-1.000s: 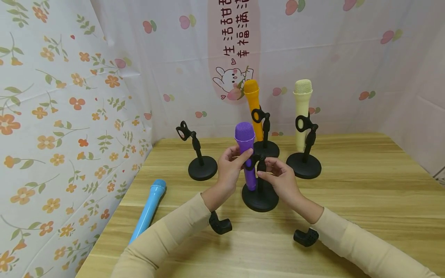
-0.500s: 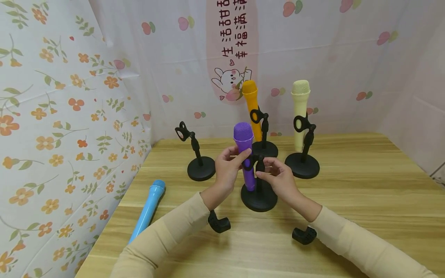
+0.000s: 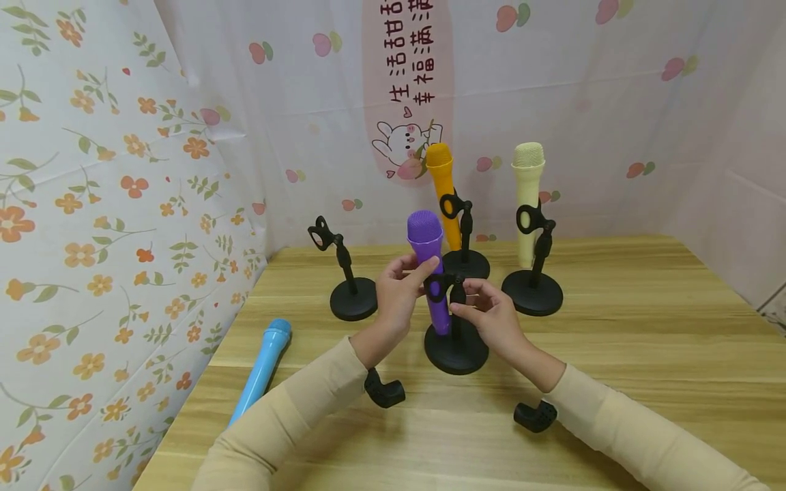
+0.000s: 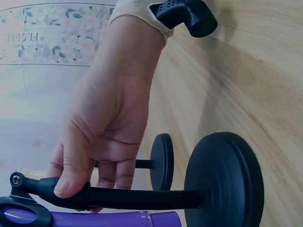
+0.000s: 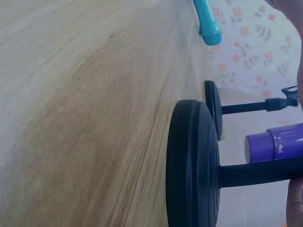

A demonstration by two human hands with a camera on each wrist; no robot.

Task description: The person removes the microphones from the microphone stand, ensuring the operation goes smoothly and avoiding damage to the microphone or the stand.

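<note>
A purple microphone (image 3: 426,228) leans in the clip of a black tabletop stand (image 3: 456,351). My left hand (image 3: 393,300) grips its body just below the head, thumb on the near side. With thumb and fingers, my right hand (image 3: 491,314) pinches the stand's post under the clip. The left wrist view shows that right hand (image 4: 111,127) across the post, beside the purple body (image 4: 109,219). From the right wrist, the lower end of the purple microphone (image 5: 260,147) appears alongside the post, above the round base (image 5: 191,165).
Behind stand an orange microphone (image 3: 443,181) and a cream microphone (image 3: 528,184), each in a black stand. A stand with an unfilled clip (image 3: 353,300) is at the back left. A blue microphone (image 3: 260,368) lies on the wooden table (image 3: 645,354), left of my left forearm.
The purple microphone and my left hand have shifted slightly up and left. My right hand keeps its hold on the post. The whole view has drifted a little.
</note>
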